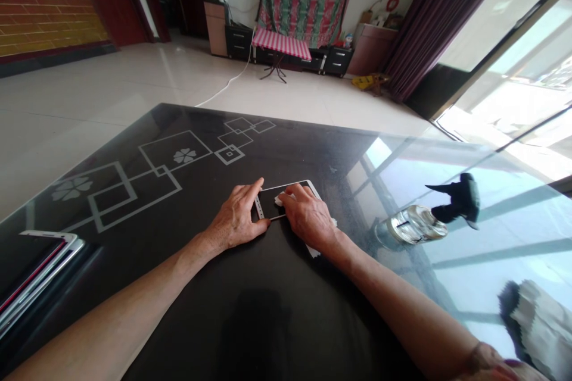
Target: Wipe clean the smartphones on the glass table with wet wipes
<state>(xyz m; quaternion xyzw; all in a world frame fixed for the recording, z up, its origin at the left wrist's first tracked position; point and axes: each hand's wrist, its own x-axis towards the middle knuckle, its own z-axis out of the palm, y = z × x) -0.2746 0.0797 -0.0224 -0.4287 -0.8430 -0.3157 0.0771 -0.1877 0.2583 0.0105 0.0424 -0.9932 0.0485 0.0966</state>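
Phone [270, 207]: lies flat, screen up, on the dark glossy table [201, 309], between both hands.
Spray bottle [415, 227]: sits beyond the right forearm, clear-bodied and black-headed; cannot tell what is inside.
Left hand [236, 217]: reaches in low, thumb and forefinger spread around the phone's left end, touching its edges.
Right hand [308, 214]: arches palm down over the phone's right part, fingers bent, pinching a white wad [278, 200] against the screen.
Stacked devices [44, 268]: rest at far left.
Crumpled white cloth [540, 321]: lies at lower right.
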